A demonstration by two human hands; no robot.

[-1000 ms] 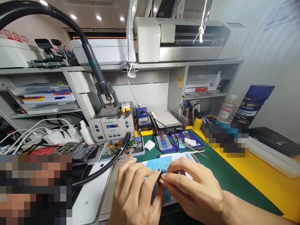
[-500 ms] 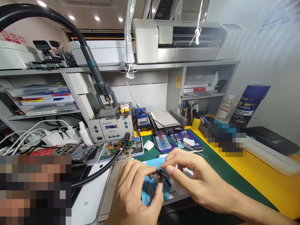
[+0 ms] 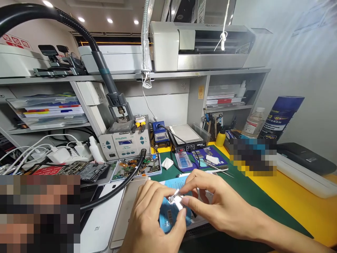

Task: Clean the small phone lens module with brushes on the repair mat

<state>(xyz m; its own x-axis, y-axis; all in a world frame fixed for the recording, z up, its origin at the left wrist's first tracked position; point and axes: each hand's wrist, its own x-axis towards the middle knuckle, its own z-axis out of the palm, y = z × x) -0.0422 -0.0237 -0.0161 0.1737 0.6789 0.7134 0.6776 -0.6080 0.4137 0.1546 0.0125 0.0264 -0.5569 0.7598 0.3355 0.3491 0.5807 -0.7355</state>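
Note:
Between the fingertips of both hands is a small, flat, shiny metal part point(image 3: 178, 202) with an angular outline; its exact kind I cannot make out. My left hand point(image 3: 151, 216) is closed on it, index finger on its upper left edge and thumb below. Thumb and index finger of my right hand point(image 3: 221, 198) pinch at its right side. Below them lies a light blue printed packet point(image 3: 164, 219), partly covered by my hands. A bit of black strip shows beneath my right thumb.
A black hose point(image 3: 112, 195) curves in from the left over a white phone point(image 3: 96, 228). Behind my hands stand a tray of circuit boards point(image 3: 160, 170), a hot air station point(image 3: 125, 144) and a heating plate point(image 3: 185, 133). Tweezers point(image 3: 223, 171) lie on the green mat point(image 3: 252, 203).
The part has turned in my fingers, from a dark face with a black strip beside it to a bright, reflecting face. My right fingertips have come closer to its edge.

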